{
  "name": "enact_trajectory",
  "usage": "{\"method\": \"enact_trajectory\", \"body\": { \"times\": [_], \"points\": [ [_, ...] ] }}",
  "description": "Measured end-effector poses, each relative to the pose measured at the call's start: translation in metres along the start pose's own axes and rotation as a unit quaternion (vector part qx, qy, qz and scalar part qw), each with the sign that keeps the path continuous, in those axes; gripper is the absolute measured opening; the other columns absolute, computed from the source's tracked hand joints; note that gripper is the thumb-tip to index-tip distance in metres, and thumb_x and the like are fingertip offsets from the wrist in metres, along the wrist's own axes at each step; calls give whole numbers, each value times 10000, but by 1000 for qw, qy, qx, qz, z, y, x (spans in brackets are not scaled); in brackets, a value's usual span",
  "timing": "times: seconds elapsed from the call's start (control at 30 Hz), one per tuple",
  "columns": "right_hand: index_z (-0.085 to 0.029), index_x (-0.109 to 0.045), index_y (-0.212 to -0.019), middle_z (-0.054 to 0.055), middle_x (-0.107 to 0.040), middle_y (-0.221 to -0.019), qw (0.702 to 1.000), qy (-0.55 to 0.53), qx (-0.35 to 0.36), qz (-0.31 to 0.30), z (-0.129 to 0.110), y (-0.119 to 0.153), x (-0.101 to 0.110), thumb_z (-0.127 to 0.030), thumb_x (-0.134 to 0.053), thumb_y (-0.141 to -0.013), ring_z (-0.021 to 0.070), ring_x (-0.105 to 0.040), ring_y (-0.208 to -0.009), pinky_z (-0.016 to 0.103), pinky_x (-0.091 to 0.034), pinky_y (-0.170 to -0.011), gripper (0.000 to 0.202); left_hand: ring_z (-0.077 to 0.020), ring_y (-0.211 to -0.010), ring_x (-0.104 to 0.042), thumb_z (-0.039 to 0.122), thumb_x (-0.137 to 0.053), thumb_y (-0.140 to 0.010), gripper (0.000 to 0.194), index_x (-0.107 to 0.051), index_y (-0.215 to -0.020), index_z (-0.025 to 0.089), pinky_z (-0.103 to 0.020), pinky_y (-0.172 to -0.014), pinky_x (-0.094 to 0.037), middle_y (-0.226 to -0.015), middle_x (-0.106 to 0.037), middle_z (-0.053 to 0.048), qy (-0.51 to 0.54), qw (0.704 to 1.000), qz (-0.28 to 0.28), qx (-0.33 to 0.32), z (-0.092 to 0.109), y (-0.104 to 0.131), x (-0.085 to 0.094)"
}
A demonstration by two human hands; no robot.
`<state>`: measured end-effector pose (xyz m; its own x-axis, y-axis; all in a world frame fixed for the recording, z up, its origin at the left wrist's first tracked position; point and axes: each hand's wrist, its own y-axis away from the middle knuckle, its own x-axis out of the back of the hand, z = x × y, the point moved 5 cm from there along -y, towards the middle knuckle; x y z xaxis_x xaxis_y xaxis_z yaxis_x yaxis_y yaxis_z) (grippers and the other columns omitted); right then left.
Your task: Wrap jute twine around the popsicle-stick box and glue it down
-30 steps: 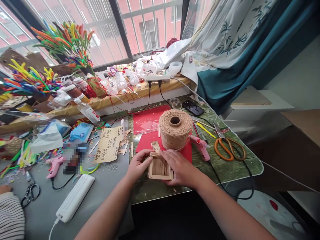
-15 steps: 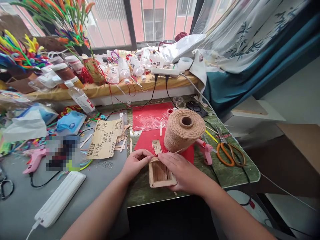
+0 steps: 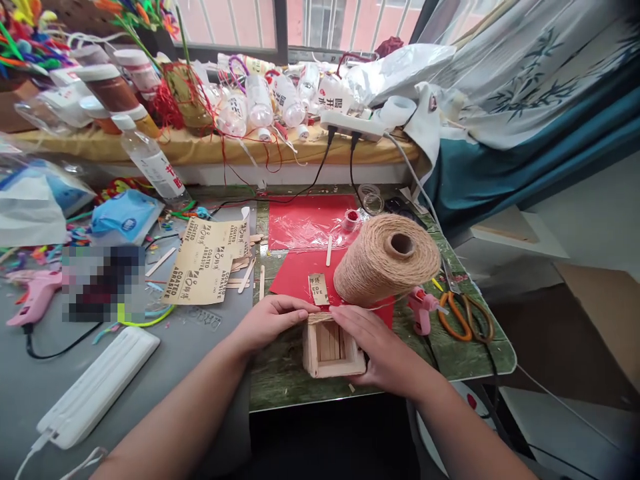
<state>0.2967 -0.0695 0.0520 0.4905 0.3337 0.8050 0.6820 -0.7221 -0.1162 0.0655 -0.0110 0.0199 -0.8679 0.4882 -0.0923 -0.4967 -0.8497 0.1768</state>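
A small open box of wooden craft sticks (image 3: pixel 314 353) sits at the table's front edge, its hollow side facing me. Twine (image 3: pixel 320 319) lies along its far edge. My left hand (image 3: pixel 275 323) has thumb and forefinger pinched on the twine at the far left corner. Wrapped around the right side of the box is my right hand (image 3: pixel 375 347), its fingers reaching over the far edge. A thin strand runs from near those fingers to the large twine spool (image 3: pixel 370 263), which leans to the right just behind.
Right of the spool are a pink glue gun (image 3: pixel 423 310) and orange-handled scissors (image 3: pixel 455 317). Red sheets (image 3: pixel 295 270) lie beneath the spool. Sandpaper (image 3: pixel 200 267), a white power strip (image 3: pixel 100 387) and another pink glue gun (image 3: pixel 37 293) are at left. Bottles (image 3: pixel 150 157) line the back.
The spool has tipped further to the right. My view has shifted slightly. Both hands keep their places on the box, which has turned a little, showing more of its left side.
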Motion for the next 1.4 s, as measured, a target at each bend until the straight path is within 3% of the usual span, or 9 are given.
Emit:
{"method": "enact_trajectory", "body": {
  "times": [0.17, 0.3, 0.43, 0.63, 0.9, 1.1, 1.2, 1.3, 1.4],
  "points": [
    [-290, -186, -1676, 145, -415, -1647, 998, 10, 30, 53, 5, 11, -2, -284, -832, -828, 344, -376, -1529, 584, -383, -1227, 1065, -278, -1055, -776, 340, -767, -903, 222, -820, -1088, 229, -461, -977, -619, -1127, -814, -95, -13, 996, 25, -79, 9, 5, -5],
    [-286, -188, -1678, 157, -425, -1638, 996, 37, 58, 64, 3, 12, -5, -285, -800, -858, 346, -391, -1518, 595, -395, -1208, 1023, -232, -973, -784, 276, -733, -933, 140, -811, -1043, 238, -390, -919, -625, -1036, -826, -59, -139, 971, 62, -186, 22, 13, -7],
    [-266, -233, -1668, 164, -413, -1646, 995, 41, 66, 60, 2, 9, -5, -268, -793, -860, 351, -390, -1519, 597, -391, -1209, 983, -182, -978, -746, 220, -631, -991, 141, -743, -1077, 230, -342, -917, -588, -1052, -800, -41, -243, 937, 48, -248, 30, 20, -10],
    [-290, -256, -1654, 157, -424, -1639, 997, 27, 51, 55, 4, 7, -8, -309, -822, -842, 351, -405, -1513, 600, -398, -1205, 990, -191, -972, -665, 213, -515, -1031, 120, -634, -1042, 215, -356, -887, -541, -1025, -721, -44, -314, 928, 29, -199, 24, 15, -10],
    [-279, -214, -1666, 150, -424, -1641, 999, 28, -13, -17, -4, -1, -2, -269, -864, -802, 344, -390, -1519, 566, -393, -1224, 1082, -196, -900, -674, 272, -560, -999, 127, -676, -1008, 221, -338, -825, -530, -977, -734, -28, -268, 959, 22, -94, 5, 1, -2],
    [-268, -142, -1691, 158, -407, -1655, 999, 42, -14, -15, -6, -3, -1, -232, -872, -771, 357, -380, -1529, 575, -370, -1240, 1175, -194, -977, -702, 199, -601, -933, 185, -685, -1094, 231, -347, -913, -556, -1079, -743, -39, -242, 961, -7, -130, 14, 10, 0],
    [-266, -140, -1692, 158, -406, -1658, 999, 44, -9, -15, -7, -2, 0, -250, -880, -774, 354, -379, -1532, 576, -366, -1242, 1179, -223, -1084, -696, 270, -698, -910, 232, -677, -1138, 233, -385, -993, -543, -1187, -735, -62, -257, 954, -14, -155, 21, 15, -3],
    [-272, -143, -1692, 157, -400, -1663, 999, 48, -8, -14, -9, -2, 3, -241, -886, -765, 350, -378, -1536, 569, -359, -1249, 1189, -232, -1097, -704, 351, -708, -934, 223, -680, -1119, 232, -405, -1006, -550, -1190, -742, -71, -236, 962, -8, -139, 19, 14, -7],
    [-278, -154, -1690, 151, -296, -1717, 998, 58, -17, -13, -11, -1, 3, -232, -892, -755, 346, -315, -1572, 555, -352, -1257, 1193, -221, -1045, -727, 369, -667, -971, 169, -671, -1052, 221, -398, -969, -576, -1134, -759, -70, -174, 980, -7, -95, 10, 10, -9]
  ]
}}
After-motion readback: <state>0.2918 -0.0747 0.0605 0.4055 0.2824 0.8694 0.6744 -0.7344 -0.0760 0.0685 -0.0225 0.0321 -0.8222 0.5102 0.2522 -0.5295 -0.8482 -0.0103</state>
